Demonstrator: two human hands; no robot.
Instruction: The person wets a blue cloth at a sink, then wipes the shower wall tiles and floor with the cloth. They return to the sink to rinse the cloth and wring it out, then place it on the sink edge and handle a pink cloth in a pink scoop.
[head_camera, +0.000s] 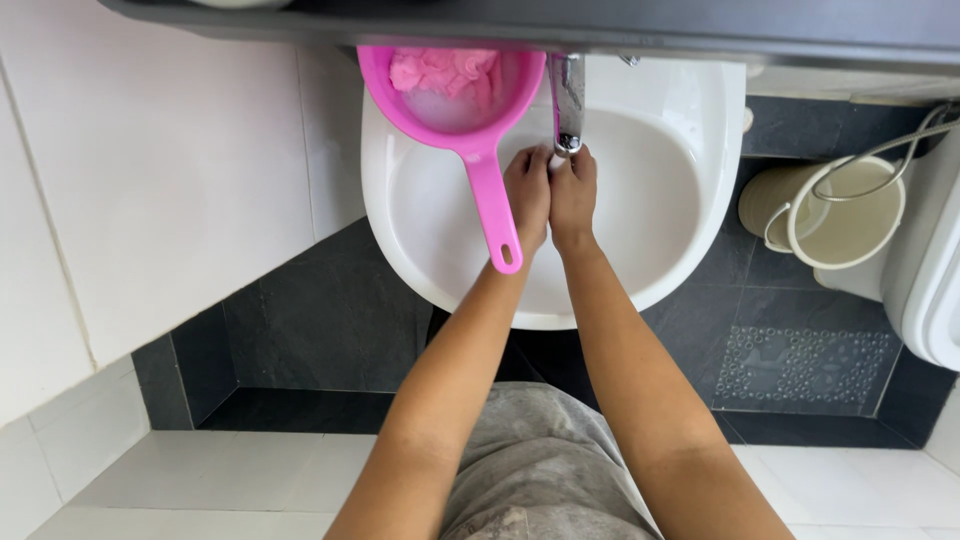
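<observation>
While the left hand (527, 195) and right hand (573, 195) press together, fingers curled round something small and white under the faucet (567, 100), the pink ladle (460, 100) beside them holds sudsy cloth.

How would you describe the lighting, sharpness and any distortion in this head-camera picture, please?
Head view: soft, even light; the sink shows mild sheen, no harsh glare; both the left hand and right hand under the tap look sharp; wide-angle bending curves the wall tiles at the edges.
</observation>
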